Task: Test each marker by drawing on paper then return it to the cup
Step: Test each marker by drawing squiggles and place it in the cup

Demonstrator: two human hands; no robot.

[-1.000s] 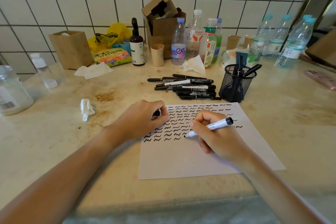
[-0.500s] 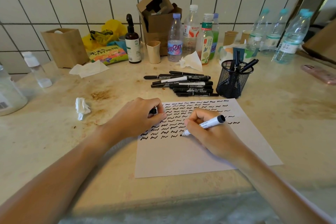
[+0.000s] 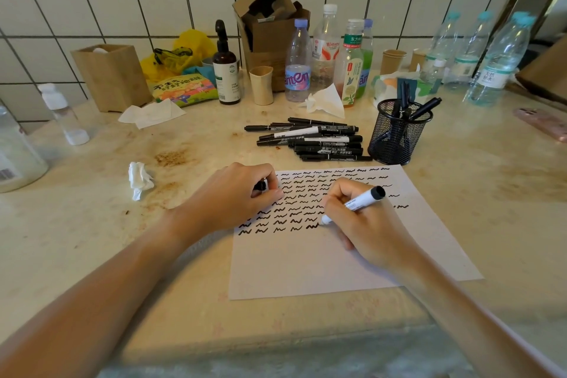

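A white sheet of paper (image 3: 322, 264) lies on the counter, its upper half covered with rows of black squiggles. My right hand (image 3: 365, 230) grips a white marker (image 3: 357, 201) with a black end, its tip touching the paper at the end of the lowest row. My left hand (image 3: 233, 196) rests on the paper's upper left corner and holds a black marker cap (image 3: 260, 186) between curled fingers. Several black markers (image 3: 310, 139) lie in a pile behind the paper. A black mesh cup (image 3: 395, 135) with a few markers in it stands to the right of the pile.
Plastic bottles (image 3: 325, 49), a brown dropper bottle (image 3: 225, 70), cardboard boxes (image 3: 267, 31), paper cups and tissues crowd the tiled back wall. More water bottles (image 3: 497, 61) stand at the right. A crumpled tissue (image 3: 139, 179) lies left of my left hand. A pink phone (image 3: 543, 123) lies far right.
My right hand has drawn a fresh squiggle at the end of the lowest row, moving the marker tip a little rightward. My left hand has stayed on the paper's corner.
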